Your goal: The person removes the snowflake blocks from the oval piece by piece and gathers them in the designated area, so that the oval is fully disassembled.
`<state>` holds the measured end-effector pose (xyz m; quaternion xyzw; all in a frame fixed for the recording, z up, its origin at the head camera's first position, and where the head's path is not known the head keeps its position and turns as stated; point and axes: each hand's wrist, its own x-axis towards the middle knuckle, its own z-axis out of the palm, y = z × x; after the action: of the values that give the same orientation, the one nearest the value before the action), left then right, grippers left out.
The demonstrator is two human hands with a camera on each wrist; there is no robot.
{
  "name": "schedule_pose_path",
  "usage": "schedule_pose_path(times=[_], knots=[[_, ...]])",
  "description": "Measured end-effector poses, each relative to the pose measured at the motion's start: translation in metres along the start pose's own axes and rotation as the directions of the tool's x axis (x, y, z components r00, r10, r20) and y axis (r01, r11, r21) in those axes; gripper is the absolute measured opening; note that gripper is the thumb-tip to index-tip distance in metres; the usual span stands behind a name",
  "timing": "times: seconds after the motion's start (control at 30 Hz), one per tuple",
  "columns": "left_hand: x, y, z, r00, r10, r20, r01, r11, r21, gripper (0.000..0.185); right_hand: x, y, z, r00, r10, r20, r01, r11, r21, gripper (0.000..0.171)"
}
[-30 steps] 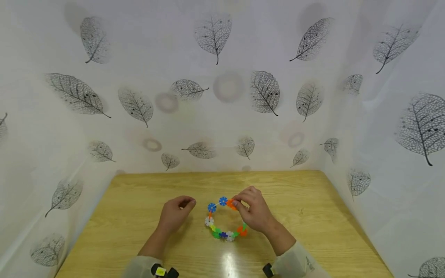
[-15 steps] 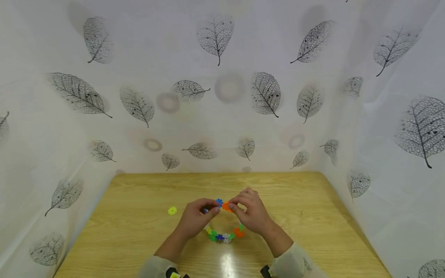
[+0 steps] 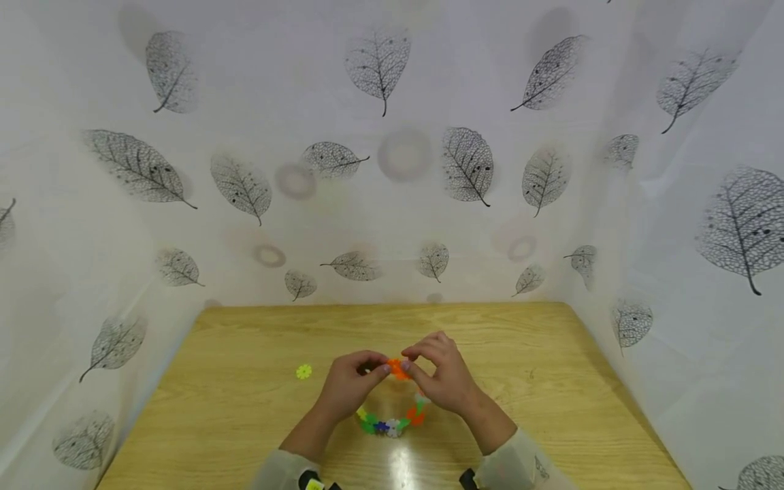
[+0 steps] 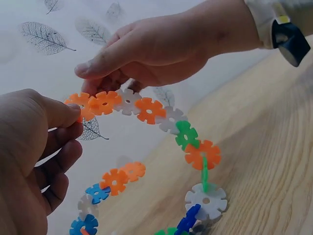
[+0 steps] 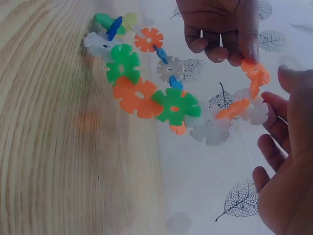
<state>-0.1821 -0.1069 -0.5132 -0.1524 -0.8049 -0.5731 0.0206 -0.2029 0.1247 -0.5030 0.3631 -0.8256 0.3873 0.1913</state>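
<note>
A chain of flower-shaped plastic discs (image 4: 203,154) in orange, white, green and blue curves between both hands. The left hand (image 3: 348,384) pinches an orange disc (image 4: 85,108) at one end between thumb and fingers. At the right hand (image 3: 446,378), fingers are loosely bent beside the neighbouring orange and white discs; its thumb (image 5: 291,76) stands apart from them in the right wrist view. Another stretch ends in an orange disc (image 4: 134,171), away from the fingers. The left hand hides part of the chain in the head view.
A single yellow disc (image 3: 303,371) lies on the wooden table (image 3: 245,333), left of the hands. White curtains (image 3: 392,218) printed with leaves enclose the table at the back and sides.
The left hand has moved right to the chain, uncovering the yellow disc, and now pinches an orange disc. The chain's lower part has shifted slightly left and down; the right hand stays almost in place.
</note>
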Motion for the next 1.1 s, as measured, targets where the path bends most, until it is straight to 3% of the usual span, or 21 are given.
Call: schedule_pose_path(times=[0.13,0.23,0.47,0.73,1.1], knots=[[-0.003,-0.003,-0.002,0.999,-0.034,-0.013,0.034,0.999,-0.025,0.017,-0.006,-0.001,0.001,0.988,0.11,0.111,-0.115,0.993,0.04,0.031],[-0.005,-0.005,-0.003,0.998,-0.055,-0.014,0.054,0.997,-0.049,0.017,-0.01,-0.001,0.003,0.975,0.147,0.166,-0.159,0.986,0.059,0.036],[-0.007,-0.005,-0.004,0.995,-0.1,-0.008,0.099,0.991,-0.085,0.017,-0.012,-0.001,0.005,0.974,0.139,0.18,-0.153,0.986,0.065,0.032],[0.001,-0.002,-0.005,0.995,-0.099,-0.011,0.097,0.992,-0.082,0.018,-0.006,0.001,0.003,0.976,0.134,0.174,-0.146,0.988,0.054,0.033],[-0.002,0.003,-0.003,0.994,-0.098,-0.04,0.095,0.993,-0.065,0.01,-0.006,0.0,0.004,0.98,0.091,0.175,-0.1,0.994,0.041,0.027]])
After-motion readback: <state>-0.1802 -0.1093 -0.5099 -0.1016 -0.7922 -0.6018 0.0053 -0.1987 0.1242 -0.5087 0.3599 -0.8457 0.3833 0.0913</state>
